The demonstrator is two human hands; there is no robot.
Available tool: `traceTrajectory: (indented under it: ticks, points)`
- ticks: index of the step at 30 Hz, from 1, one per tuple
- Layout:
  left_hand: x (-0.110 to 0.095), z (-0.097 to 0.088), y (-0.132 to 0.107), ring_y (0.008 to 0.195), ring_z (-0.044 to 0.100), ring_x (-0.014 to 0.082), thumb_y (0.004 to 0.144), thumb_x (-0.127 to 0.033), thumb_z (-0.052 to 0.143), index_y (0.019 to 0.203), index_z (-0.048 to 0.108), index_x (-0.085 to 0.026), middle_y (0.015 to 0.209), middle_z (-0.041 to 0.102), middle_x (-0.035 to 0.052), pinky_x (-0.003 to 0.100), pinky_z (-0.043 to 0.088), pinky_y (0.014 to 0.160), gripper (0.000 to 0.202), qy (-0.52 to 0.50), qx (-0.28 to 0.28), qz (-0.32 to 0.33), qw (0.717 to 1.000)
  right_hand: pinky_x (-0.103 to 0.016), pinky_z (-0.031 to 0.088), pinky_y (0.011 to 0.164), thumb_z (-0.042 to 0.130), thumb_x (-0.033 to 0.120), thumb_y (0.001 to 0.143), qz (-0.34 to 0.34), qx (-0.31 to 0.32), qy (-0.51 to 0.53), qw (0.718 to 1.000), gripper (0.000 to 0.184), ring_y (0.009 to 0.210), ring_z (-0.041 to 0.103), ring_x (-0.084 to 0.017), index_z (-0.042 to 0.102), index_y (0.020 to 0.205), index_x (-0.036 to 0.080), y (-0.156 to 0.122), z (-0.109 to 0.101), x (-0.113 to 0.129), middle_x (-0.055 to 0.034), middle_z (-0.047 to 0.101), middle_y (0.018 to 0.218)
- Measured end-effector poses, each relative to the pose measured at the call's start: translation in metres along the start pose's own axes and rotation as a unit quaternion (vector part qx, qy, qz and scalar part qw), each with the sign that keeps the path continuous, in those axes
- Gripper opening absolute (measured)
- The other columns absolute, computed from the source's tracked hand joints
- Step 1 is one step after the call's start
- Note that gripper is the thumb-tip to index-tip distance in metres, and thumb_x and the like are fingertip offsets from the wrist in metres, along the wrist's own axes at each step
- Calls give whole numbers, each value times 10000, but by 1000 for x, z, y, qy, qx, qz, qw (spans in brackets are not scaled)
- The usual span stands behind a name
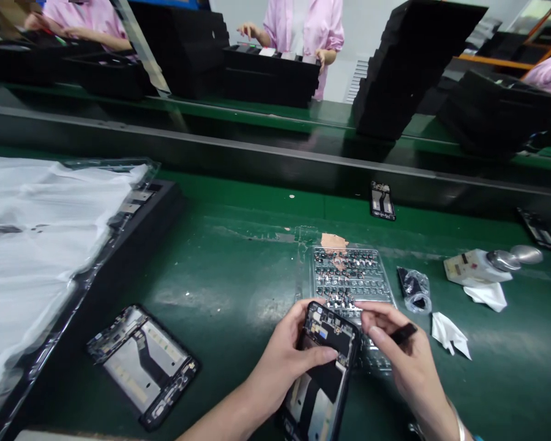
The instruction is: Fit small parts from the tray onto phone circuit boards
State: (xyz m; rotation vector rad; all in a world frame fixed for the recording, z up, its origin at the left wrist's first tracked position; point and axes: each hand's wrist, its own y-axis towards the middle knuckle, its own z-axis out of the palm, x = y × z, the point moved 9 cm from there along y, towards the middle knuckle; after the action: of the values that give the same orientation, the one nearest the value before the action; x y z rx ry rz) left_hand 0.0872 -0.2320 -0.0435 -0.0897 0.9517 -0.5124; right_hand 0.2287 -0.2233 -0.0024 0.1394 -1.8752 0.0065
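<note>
We've got the opened phone (324, 380) gripped in our left hand (284, 355), thumb across its innards, overlapping the clear parts tray (373, 288). Our right hand (411, 364), just beside it, is pinching some dark slim thing (404, 333).

Lower centre of the frame: the left hand (280, 358) grips an opened phone (333, 381), held tilted, thumb laid over the exposed interior. Immediately right, the right hand (416, 358) holds a dark slender tool (404, 332); its fingers (382, 309) are at a clear tray (387, 286) of small parts, contact not determinable. A second opened phone (144, 367) lies on the green tabletop (239, 263) at lower left. Right of frame: a white bottle (469, 267) with a metal top. Upper centre: a person in pink (324, 24) behind a black box (270, 76).
</note>
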Motion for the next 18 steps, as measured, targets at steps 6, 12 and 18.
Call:
traceTrajectory:
  ticks: [6,12,18]
  points:
    - [-3,-2,-2,904,530,172,768,-244,650,1006,545,-144,954,606,34,278,394,828,279,95,-4,14,995,-226,372,526,562,300,825,69,6,74,995,221,605,487,-119,617,1009,191,1,-2,-13,-4,533,674]
    - [-1,13,-10,753,465,109,850,-260,540,982,476,-167,811,513,-16,226,373,713,174,79,65,-24,994,-260,361,513,332,404,897,13,-13,188,982,501,547,447,-133,588,543,160,8,-17,1,-31,469,529]
    - [5,18,-16,759,468,122,837,-210,533,1109,462,-231,870,515,-5,240,374,712,282,173,95,-31,980,-223,380,472,499,445,843,36,20,218,975,272,555,497,-126,554,734,202,3,-6,0,2,548,613]
